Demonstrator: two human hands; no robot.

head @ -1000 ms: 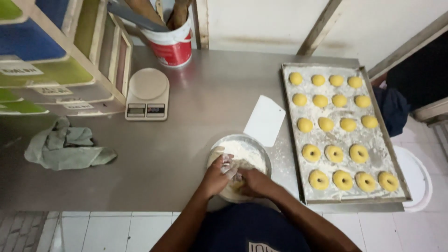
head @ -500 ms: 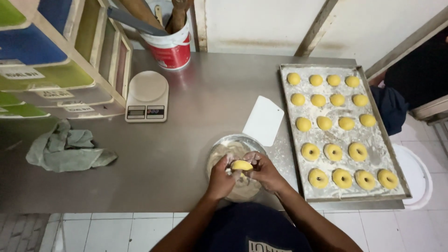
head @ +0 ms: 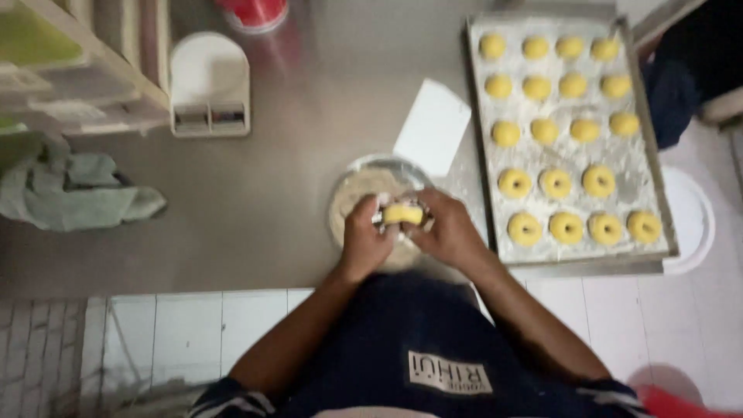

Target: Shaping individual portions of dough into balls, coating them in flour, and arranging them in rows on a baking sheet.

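Dough piece point(head: 403, 214), yellow and small, is gripped between the left hand point(head: 366, 240) and right hand point(head: 445, 232) at frame centre, above the floured bowl point(head: 348, 203) on the bench point(head: 255, 201). It is judged soft, light and easily deformed; light fingertip pressure at the edges is advised.

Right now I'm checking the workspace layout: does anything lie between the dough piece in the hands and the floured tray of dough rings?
Nothing visible does. Both hands, left hand and right hand, hold the yellow dough piece over the flour bowl; the tray lies just beside them, with only bare steel table between.
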